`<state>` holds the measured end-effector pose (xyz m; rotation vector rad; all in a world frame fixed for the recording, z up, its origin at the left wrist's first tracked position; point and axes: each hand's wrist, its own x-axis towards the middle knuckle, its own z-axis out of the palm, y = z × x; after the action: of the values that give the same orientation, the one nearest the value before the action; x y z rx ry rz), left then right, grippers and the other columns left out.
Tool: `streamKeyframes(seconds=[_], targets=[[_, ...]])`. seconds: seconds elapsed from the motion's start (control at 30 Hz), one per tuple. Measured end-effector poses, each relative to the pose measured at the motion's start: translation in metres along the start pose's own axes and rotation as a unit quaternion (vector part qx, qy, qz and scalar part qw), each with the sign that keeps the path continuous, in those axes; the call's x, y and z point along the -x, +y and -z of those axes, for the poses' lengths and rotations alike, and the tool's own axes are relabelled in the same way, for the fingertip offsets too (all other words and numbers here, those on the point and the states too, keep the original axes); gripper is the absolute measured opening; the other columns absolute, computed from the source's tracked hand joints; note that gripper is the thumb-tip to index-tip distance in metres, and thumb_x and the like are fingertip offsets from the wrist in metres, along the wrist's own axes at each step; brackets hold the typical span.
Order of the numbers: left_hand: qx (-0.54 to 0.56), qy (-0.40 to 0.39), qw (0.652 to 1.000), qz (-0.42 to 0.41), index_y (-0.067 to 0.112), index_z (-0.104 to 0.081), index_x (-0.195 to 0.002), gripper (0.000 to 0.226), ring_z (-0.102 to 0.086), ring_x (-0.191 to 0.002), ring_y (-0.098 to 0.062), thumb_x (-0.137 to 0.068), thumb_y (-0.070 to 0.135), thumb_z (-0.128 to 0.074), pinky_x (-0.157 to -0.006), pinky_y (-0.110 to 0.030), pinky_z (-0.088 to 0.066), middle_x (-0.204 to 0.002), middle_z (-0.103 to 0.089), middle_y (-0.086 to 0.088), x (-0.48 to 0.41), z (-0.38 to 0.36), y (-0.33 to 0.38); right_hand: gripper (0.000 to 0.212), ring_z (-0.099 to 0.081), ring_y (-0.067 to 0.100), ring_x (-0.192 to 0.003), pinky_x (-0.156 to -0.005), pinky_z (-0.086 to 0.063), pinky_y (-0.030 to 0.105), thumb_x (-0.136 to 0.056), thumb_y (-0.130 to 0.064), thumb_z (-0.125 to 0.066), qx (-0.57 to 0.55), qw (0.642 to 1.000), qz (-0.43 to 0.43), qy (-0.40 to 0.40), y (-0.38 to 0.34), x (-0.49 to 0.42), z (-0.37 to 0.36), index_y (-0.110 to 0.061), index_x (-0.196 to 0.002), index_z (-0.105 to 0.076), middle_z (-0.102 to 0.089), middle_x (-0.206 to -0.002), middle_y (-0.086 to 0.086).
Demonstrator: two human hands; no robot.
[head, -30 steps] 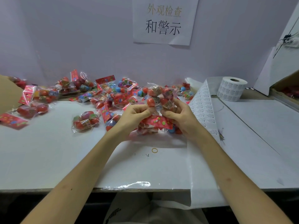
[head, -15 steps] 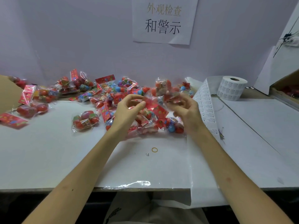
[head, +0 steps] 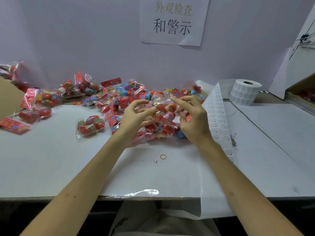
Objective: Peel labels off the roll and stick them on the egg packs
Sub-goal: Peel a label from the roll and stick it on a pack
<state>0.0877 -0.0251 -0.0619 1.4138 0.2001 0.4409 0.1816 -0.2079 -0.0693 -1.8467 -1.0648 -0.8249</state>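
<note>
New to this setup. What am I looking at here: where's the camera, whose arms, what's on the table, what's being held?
No machine here: a person works with two bare hands. The one camera sits on their head, looking forward and down, so the arms enter from the bottom edge. The left hand and the right hand hold one egg pack, a clear bag of coloured eggs, between them above the white table. More egg packs lie heaped behind and to the left. On the right a strip of labels runs from the label roll, which stands near the back wall. A small yellow ring lies in front of the hands; a paper sign hangs on the wall.
</note>
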Motion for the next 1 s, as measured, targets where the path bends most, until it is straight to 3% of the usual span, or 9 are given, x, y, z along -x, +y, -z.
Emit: streamKeyframes(seconds=[0.13,0.23,0.33,0.47,0.53,0.63,0.77,0.9,1.0], targets=[[-0.227,0.073,0.962,-0.133,0.015,-0.059,-0.122,0.041,-0.069,-0.095,-0.011,-0.088,0.027,-0.079,-0.079,-0.027,-0.062,-0.104,-0.069,0.001,-0.001,-0.001,-0.005,0.051,-0.059,0.013,-0.085,-0.072,-0.046,0.011,-0.082,0.016,-0.056,-0.001,0.992,-0.084,0.091,-0.002,-0.014,0.016,-0.013,-0.122,-0.072,-0.06,-0.11,0.005],[-0.306,0.098,0.929,-0.183,0.015,-0.06,-0.12,0.042,-0.067,-0.09,-0.009,-0.088,0.033,-0.079,-0.079,-0.024,-0.061,-0.1,-0.069,0.003,0.002,-0.005,-0.009,0.04,-0.059,0.007,-0.083,-0.071,-0.051,0.018,-0.084,0.012,-0.053,-0.023,0.967,-0.151,0.204,-0.011,-0.032,0.033,-0.009,-0.112,-0.072,-0.065,-0.107,0.01],[-0.345,0.124,0.908,-0.202,0.013,-0.056,-0.125,0.051,-0.062,-0.105,-0.018,-0.086,0.033,-0.082,-0.092,-0.034,-0.058,-0.117,-0.064,-0.003,0.0,-0.003,-0.009,0.035,-0.058,0.004,-0.079,-0.07,-0.047,0.018,-0.08,0.009,-0.049,-0.07,0.917,-0.197,0.339,-0.024,-0.05,0.056,-0.009,-0.1,-0.07,-0.068,-0.097,0.008],[-0.373,0.136,0.88,-0.259,0.011,-0.059,-0.122,0.042,-0.057,-0.109,-0.02,-0.088,0.024,-0.079,-0.097,-0.037,-0.053,-0.118,-0.06,-0.004,0.002,-0.007,-0.008,0.029,-0.056,0.015,-0.069,-0.065,-0.047,0.033,-0.074,0.005,-0.046,-0.141,0.83,-0.222,0.492,-0.029,-0.057,0.1,-0.016,-0.084,-0.064,-0.063,-0.081,0.004],[-0.379,0.137,0.868,-0.291,0.009,-0.061,-0.118,0.033,-0.057,-0.104,-0.02,-0.091,0.02,-0.076,-0.093,-0.031,-0.052,-0.114,-0.06,-0.004,0.004,-0.01,-0.007,0.025,-0.055,0.012,-0.064,-0.063,-0.044,0.028,-0.076,0.0,-0.05,-0.146,0.841,-0.255,0.454,-0.025,-0.044,0.117,-0.018,-0.081,-0.066,-0.062,-0.076,0.002],[-0.376,0.127,0.857,-0.328,0.007,-0.065,-0.111,0.023,-0.058,-0.098,-0.019,-0.091,0.014,-0.074,-0.088,-0.027,-0.051,-0.108,-0.062,-0.005,0.006,-0.013,-0.007,0.015,-0.061,0.017,-0.083,-0.079,-0.048,0.031,-0.088,-0.012,-0.059,-0.043,0.911,-0.354,0.208,-0.011,-0.001,0.125,-0.02,-0.094,-0.069,-0.067,-0.089,-0.001],[-0.374,0.087,0.835,-0.394,0.006,-0.068,-0.096,0.007,-0.058,-0.075,-0.016,-0.092,0.009,-0.072,-0.071,-0.016,-0.047,-0.093,-0.067,-0.003,0.01,-0.016,-0.006,0.031,-0.06,0.022,-0.107,-0.107,-0.037,0.045,-0.095,-0.036,-0.064,0.114,0.867,-0.48,-0.075,0.004,0.061,0.119,-0.029,-0.125,-0.058,-0.063,-0.101,-0.008],[-0.381,0.018,0.816,-0.435,0.006,-0.069,-0.09,0.008,-0.057,-0.062,-0.014,-0.093,0.013,-0.067,-0.058,-0.015,-0.046,-0.079,-0.065,0.002,0.017,-0.019,-0.006,0.03,-0.064,0.017,-0.098,-0.099,-0.044,0.045,-0.093,-0.033,-0.067,0.066,0.868,-0.486,-0.076,-0.005,0.087,0.109,-0.033,-0.121,-0.058,-0.067,-0.09,-0.02],[-0.398,-0.013,0.802,-0.446,0.006,-0.068,-0.087,0.011,-0.052,-0.062,-0.011,-0.094,0.014,-0.066,-0.06,-0.017,-0.043,-0.078,-0.059,0.006,0.021,-0.023,-0.008,0.032,-0.071,0.019,-0.088,-0.067,-0.053,0.028,-0.092,-0.017,-0.068,-0.075,0.88,-0.469,-0.016,-0.015,0.092,0.103,-0.034,-0.118,-0.06,-0.075,-0.092,-0.007]])
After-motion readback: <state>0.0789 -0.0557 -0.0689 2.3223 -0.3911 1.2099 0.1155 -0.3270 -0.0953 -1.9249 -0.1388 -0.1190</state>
